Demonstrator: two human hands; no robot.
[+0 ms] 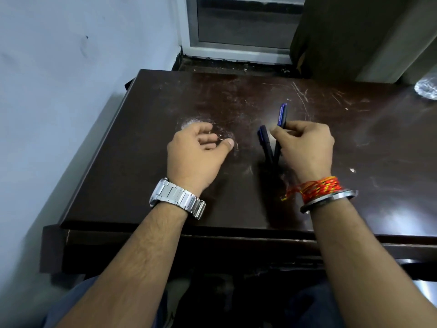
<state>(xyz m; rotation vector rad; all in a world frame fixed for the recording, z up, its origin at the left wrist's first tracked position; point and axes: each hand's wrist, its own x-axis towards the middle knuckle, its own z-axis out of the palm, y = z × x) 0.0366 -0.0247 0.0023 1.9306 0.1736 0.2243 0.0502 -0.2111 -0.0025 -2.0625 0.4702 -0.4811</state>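
My right hand [305, 147] holds two dark pens with blue caps above a scratched dark brown table [146, 185]. One pen [281, 116] sticks up past my fingers, and the other pen [264, 144] leans to the left; their lower ends cross below my palm. My left hand [194, 155] hovers to the left of the pens with its fingers loosely curled and nothing in it. A silver watch [176, 197] is on my left wrist; red threads and a steel bangle [326, 197] are on the right.
A pale blue wall [71, 79] runs along the table's left side. Behind the table stand a metal-framed window [241, 27] and a dark curtain [350, 34]. A clear plastic object [426, 89] lies at the table's far right edge. My knees show under the table's front edge.
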